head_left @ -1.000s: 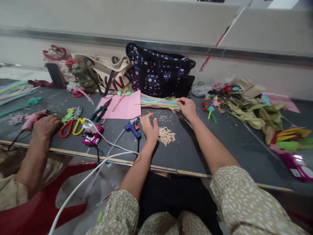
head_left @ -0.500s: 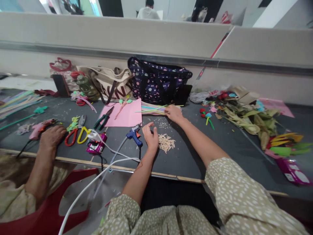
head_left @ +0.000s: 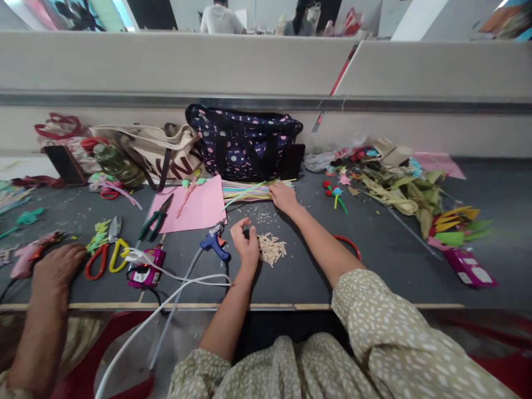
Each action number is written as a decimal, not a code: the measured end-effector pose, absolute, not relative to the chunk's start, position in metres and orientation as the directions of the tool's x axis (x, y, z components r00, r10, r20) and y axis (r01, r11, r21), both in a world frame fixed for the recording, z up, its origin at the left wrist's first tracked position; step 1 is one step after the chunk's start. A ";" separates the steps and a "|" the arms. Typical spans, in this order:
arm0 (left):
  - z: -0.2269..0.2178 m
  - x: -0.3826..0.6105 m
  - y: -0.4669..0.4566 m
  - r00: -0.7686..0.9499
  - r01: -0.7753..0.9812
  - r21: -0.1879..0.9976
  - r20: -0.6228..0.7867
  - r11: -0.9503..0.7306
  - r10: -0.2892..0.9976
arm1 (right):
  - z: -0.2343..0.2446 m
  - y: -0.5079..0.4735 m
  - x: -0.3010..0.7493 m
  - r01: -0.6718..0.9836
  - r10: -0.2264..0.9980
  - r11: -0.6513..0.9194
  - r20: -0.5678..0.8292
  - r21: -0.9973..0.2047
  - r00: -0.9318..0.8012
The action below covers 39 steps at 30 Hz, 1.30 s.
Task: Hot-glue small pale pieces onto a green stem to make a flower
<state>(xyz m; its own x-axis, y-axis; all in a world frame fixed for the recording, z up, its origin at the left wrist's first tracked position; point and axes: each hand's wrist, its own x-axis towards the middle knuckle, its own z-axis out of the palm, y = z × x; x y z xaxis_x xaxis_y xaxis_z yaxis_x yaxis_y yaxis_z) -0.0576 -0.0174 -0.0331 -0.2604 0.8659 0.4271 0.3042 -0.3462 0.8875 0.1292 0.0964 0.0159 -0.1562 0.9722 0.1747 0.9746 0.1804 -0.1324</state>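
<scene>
Out past my left hand lies a bundle of thin pastel stems (head_left: 245, 192) that look like pipe cleaners. At the bundle's right end is my right hand (head_left: 285, 198), its fingers closed on it. One pale green pipe cleaner (head_left: 243, 196) slants out across the bundle towards my fingertips; whether they pinch only that one is hidden. My left hand (head_left: 245, 244) is held open with bent fingers, nothing in it, between a blue glue gun (head_left: 215, 244) and a heap of small pale pieces (head_left: 271, 248). Tiny white bits lie scattered beyond the heap.
A pink sheet (head_left: 199, 208), dark-handled pliers (head_left: 154, 219) and scissors (head_left: 114, 233) lie leftward, near a co-worker's hand (head_left: 60, 266). White cables (head_left: 183, 285) cross the table edge. Bags (head_left: 249, 141) stand behind. Rightward are small flowers (head_left: 336, 194) and dried husks (head_left: 415, 194).
The view has shifted, so the table appears further left. A pale green pipe cleaner now angles out of the bundle by my right hand. My left hand stays by the heap.
</scene>
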 end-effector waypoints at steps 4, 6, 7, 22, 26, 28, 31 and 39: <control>-0.035 -0.057 -0.018 -0.249 0.287 0.901 0.399 -0.326 0.883 | 0.012 0.089 0.129 0.972 0.972 0.154 0.202 -0.175 -0.117; -0.037 -0.057 -0.017 -0.240 0.286 0.903 0.390 -0.320 0.889 | 0.008 0.087 0.126 0.970 0.971 0.142 0.218 -0.198 -0.098; -0.037 -0.057 -0.016 -0.237 0.287 0.904 0.387 -0.317 0.891 | 0.007 0.086 0.125 0.967 0.969 0.138 0.229 -0.216 -0.087; -0.039 -0.058 -0.013 -0.233 0.312 0.907 0.361 -0.282 0.903 | 0.008 0.079 0.123 0.889 0.965 -0.001 0.232 -0.458 0.120; -0.041 -0.058 -0.013 -0.240 0.293 0.914 0.355 -0.281 0.904 | 0.010 0.067 0.133 0.799 0.957 -0.090 0.171 -0.595 0.235; -0.041 -0.058 -0.013 -0.244 0.268 0.921 0.347 -0.281 0.906 | 0.013 0.062 0.140 0.754 0.930 -0.176 0.143 -0.633 0.337; -0.040 -0.056 -0.014 -0.276 0.205 0.940 0.324 -0.274 0.905 | 0.020 0.056 0.154 0.702 0.884 -0.211 0.174 -0.681 0.434; -0.033 -0.055 -0.017 -0.426 0.059 0.952 0.296 -0.301 0.855 | 0.015 0.048 0.169 0.587 0.834 -0.113 0.244 -0.802 0.495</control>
